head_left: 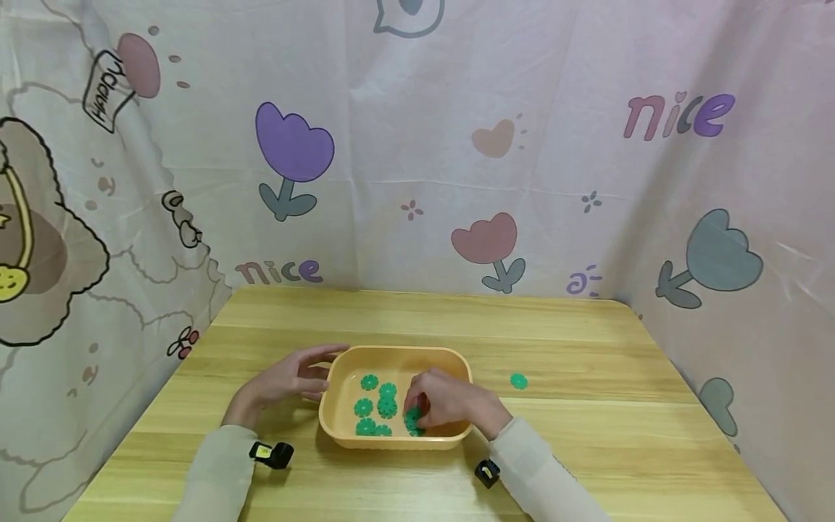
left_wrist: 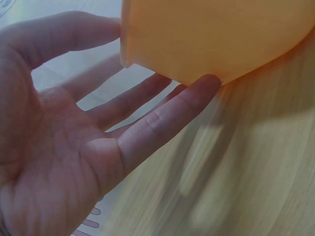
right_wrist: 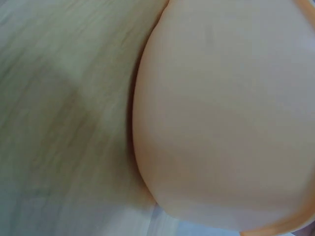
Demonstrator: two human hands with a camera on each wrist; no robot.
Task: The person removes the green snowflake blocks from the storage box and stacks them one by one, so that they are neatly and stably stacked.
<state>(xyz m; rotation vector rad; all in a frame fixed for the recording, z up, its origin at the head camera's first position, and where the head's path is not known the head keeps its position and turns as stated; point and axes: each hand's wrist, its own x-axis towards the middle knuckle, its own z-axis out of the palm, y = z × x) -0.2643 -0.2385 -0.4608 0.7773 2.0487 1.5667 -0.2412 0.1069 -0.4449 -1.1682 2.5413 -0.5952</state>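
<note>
Head view: oblong yellow tub (head_left: 391, 443) set crosswise on bench (head_left: 587, 442); left end touched by left hand (head_left: 283, 379), fingers spread; scalloped green disc (head_left: 412, 418) pinched inside by right hand (head_left: 446, 397), near front wall.

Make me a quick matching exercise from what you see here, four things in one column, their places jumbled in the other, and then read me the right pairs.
Things
1. Left hand
2. Right hand
3. Lone green disc
4. Purple tulip

Places
A. On the wooden table, away from the other discs
B. Printed on the backdrop
C. Outside the yellow tub, at its left end
D. Reaching inside the tub, fingers at the green discs

Pairs: 1-C, 2-D, 3-A, 4-B
</note>
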